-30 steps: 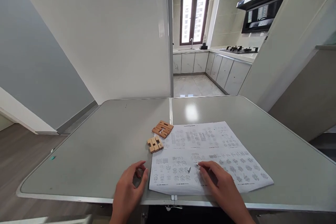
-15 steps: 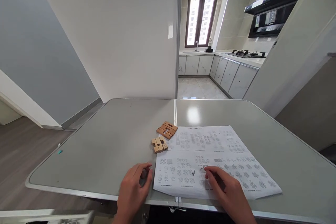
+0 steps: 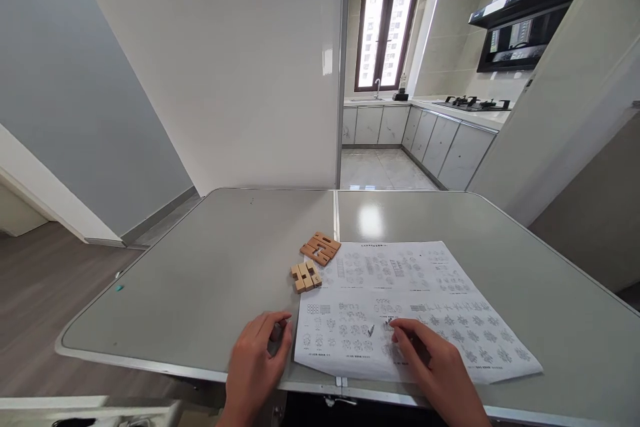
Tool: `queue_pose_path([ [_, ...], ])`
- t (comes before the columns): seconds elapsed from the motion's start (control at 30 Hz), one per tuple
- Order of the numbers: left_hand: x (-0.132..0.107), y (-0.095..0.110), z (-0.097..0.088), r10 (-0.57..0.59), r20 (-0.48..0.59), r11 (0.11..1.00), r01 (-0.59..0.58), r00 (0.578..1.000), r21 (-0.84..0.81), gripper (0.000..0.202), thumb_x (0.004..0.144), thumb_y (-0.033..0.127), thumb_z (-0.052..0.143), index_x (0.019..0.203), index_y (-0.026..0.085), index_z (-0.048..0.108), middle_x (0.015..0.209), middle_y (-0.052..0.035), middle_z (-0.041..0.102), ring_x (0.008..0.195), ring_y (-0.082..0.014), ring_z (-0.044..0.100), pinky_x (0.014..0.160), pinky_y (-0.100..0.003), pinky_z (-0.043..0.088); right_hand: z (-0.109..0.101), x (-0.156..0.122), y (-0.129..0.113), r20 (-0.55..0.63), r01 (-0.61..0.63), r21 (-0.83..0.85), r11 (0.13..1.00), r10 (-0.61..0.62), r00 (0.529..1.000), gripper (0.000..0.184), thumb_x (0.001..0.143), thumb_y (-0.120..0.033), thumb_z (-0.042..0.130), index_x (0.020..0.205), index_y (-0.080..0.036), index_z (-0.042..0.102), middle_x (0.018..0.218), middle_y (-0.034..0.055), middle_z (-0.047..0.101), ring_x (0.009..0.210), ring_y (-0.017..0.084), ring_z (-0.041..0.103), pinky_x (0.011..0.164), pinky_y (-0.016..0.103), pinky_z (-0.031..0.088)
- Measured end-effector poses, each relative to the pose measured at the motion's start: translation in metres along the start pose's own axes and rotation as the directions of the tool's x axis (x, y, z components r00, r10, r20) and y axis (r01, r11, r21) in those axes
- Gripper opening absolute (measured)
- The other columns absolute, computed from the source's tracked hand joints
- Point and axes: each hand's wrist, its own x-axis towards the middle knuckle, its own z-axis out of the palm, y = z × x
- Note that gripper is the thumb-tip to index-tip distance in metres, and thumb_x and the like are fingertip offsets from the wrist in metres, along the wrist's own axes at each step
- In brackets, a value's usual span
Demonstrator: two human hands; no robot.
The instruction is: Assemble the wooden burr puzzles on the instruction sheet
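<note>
My left hand rests at the front edge of the table, just left of a large printed sheet. Its fingers are loosely curled, with a small gap between thumb and index finger and nothing seen in it. My right hand lies over the lower part of the sheet, thumb and fingertips drawn together beside a small dark shape. Whether they grip it is unclear. A similar dark shape is to its left. Light wooden notched blocks overlap the sheet's left edge, below flat brown wooden pieces.
The grey folding table has a metal rim and a centre seam. A small teal bit lies near its left edge. At bottom left is a white open container. Beyond the table, a kitchen with a stove shows through a doorway.
The whole view has shifted slightly, so everything appears a little further right. Both hands, the blocks and the sheet keep their places relative to each other.
</note>
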Motion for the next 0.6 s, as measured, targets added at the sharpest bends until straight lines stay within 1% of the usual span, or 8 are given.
queue_pose_path([
  [0.2,-0.0003,-0.0017,0.0008,-0.002,-0.006,1.000,0.002,1.000,-0.005,0.032,0.101,0.048,0.049,0.104,0.025,0.069,0.092,-0.0053,0.075,0.082,-0.0225,0.068,0.079,-0.034,0.055,-0.0002,-0.0006,0.0013,0.000,-0.007,-0.004,1.000,0.007,1.000,0.034,0.100,-0.052,0.052,0.105,-0.026,0.073,0.097,0.0059,0.079,0.084,0.024,0.076,0.073,0.031,0.062],
  [0.33,0.0000,0.0007,-0.0016,0.005,0.000,1.000,-0.005,1.000,-0.011,0.031,0.101,0.047,0.049,0.105,0.025,0.070,0.091,-0.0049,0.075,0.081,-0.0219,0.068,0.077,-0.033,0.054,-0.0004,0.0001,0.0000,0.020,-0.005,0.003,1.000,0.005,1.000,0.035,0.101,-0.052,0.052,0.106,-0.025,0.073,0.099,0.0074,0.079,0.084,0.025,0.076,0.072,0.031,0.062],
  [0.47,-0.0001,0.0020,-0.0023,-0.001,0.003,1.000,0.001,1.000,-0.005,0.033,0.101,0.049,0.048,0.105,0.025,0.070,0.092,-0.0056,0.075,0.081,-0.0222,0.068,0.081,-0.034,0.055,0.0002,0.0005,-0.0019,0.000,-0.007,0.019,1.000,0.007,1.000,0.036,0.100,-0.054,0.052,0.104,-0.025,0.074,0.100,0.0083,0.079,0.085,0.025,0.076,0.071,0.031,0.063],
  [0.6,0.0002,0.0017,-0.0013,0.006,-0.003,1.000,-0.006,1.000,-0.006,0.032,0.101,0.048,0.048,0.106,0.025,0.070,0.092,-0.0053,0.075,0.081,-0.0219,0.067,0.081,-0.034,0.055,0.0003,0.0005,-0.0035,0.000,-0.005,0.028,1.000,0.005,1.000,0.037,0.100,-0.054,0.051,0.104,-0.025,0.074,0.097,0.0081,0.080,0.083,0.025,0.076,0.072,0.032,0.063],
])
